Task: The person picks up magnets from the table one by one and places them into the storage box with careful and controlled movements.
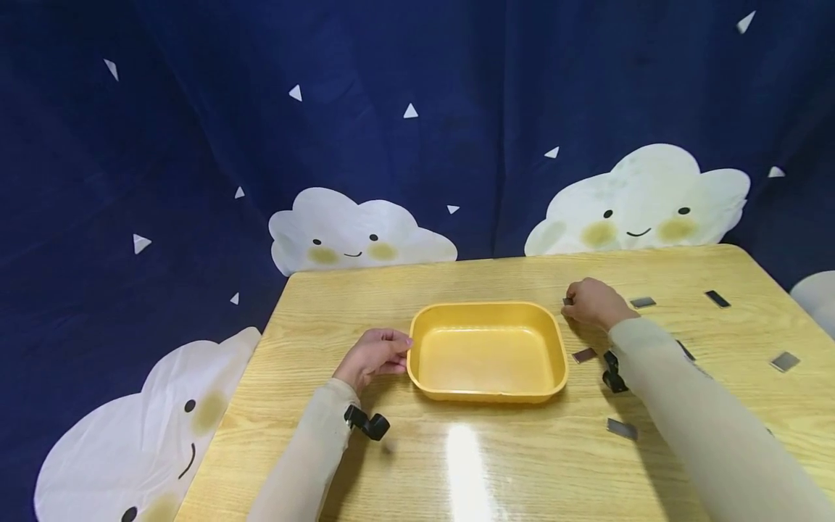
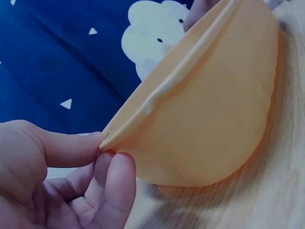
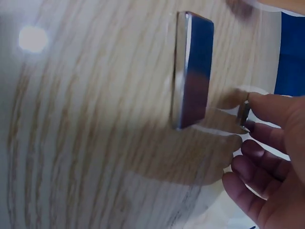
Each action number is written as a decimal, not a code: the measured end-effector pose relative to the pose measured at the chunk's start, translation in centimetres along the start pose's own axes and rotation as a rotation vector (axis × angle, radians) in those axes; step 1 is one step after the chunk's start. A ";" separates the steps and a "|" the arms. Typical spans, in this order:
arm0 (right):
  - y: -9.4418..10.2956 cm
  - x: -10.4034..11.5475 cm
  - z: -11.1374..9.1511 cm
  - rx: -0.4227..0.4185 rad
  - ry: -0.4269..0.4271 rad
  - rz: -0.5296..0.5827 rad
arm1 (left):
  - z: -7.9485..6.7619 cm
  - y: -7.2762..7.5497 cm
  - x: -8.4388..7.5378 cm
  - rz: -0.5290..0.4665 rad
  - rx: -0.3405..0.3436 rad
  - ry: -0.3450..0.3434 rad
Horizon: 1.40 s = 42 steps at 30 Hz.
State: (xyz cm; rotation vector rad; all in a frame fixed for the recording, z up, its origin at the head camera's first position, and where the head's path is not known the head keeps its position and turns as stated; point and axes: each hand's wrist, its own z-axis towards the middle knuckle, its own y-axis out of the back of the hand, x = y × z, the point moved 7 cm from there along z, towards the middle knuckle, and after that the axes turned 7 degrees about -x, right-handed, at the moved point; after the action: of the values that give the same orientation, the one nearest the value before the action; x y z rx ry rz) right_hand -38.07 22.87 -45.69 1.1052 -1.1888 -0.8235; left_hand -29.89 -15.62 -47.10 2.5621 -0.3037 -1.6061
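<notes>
A yellow rectangular plastic tray point(image 1: 489, 396) with rounded corners stands on the wooden table, with nothing inside. My left hand point(image 1: 375, 355) pinches its left rim; in the left wrist view the thumb lies on top and fingers are beneath the rim point(image 2: 157, 101). Right of the tray, my right hand point(image 1: 595, 301) pinches a small shiny rectangular metal piece point(image 3: 245, 116) between thumb and index finger, close to the tabletop. Nearer to me than that hand lies another flat, mirror-like metal piece point(image 1: 583, 355), large in the right wrist view.
More flat metal pieces are scattered on the right: one behind the wrist point(image 1: 642, 301), a dark one point(image 1: 717, 299), one near the right edge point(image 1: 784, 361) and one in front point(image 1: 622, 428). My right sleeve partly covers others. A blue curtain point(image 1: 391, 145) hangs behind the table.
</notes>
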 end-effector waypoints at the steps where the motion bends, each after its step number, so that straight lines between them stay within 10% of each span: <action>1: 0.0 0.0 0.0 -0.006 0.006 -0.005 | 0.0 -0.1 0.0 0.003 0.001 -0.001; 42: 0.4 -0.8 -1.4 0.013 0.108 -0.092 | -0.1 -0.6 -0.1 -0.046 0.015 -0.044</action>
State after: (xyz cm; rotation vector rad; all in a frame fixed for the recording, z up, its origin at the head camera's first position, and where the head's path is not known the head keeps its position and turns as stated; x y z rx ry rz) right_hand -36.90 23.99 -45.54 1.2077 -1.0612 -0.8166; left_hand -29.74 -14.99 -47.09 2.5667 -0.2633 -1.6838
